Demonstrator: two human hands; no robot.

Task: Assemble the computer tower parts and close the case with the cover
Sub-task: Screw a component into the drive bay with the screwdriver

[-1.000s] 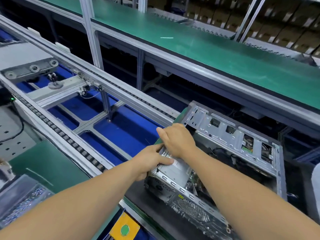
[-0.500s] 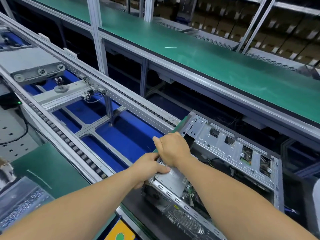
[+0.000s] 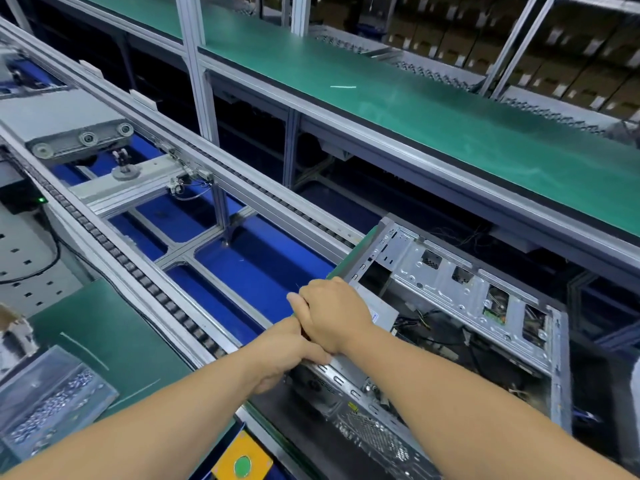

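Note:
An open metal computer case (image 3: 460,289) lies on its side on a dark pallet (image 3: 311,441) on the conveyor, with cables and boards showing inside. At its left end sits a grey metal drive unit (image 3: 381,315). My left hand (image 3: 287,355) grips the case's near left corner, thumb on the top rail. My right hand (image 3: 330,311) lies curled over the drive unit's left edge, pressing on it. No cover panel is in sight.
The roller conveyor (image 3: 214,244) runs from upper left toward the case, with blue panels beneath. A green shelf (image 3: 433,109) spans the back. A clear tray of screws (image 3: 48,403) sits on a green mat (image 3: 104,334) at lower left. A yellow box with a green button (image 3: 242,464) is at the bottom.
Both hands have slid slightly left along the case's left end and drawn closer together. The view has shifted down and to the right.

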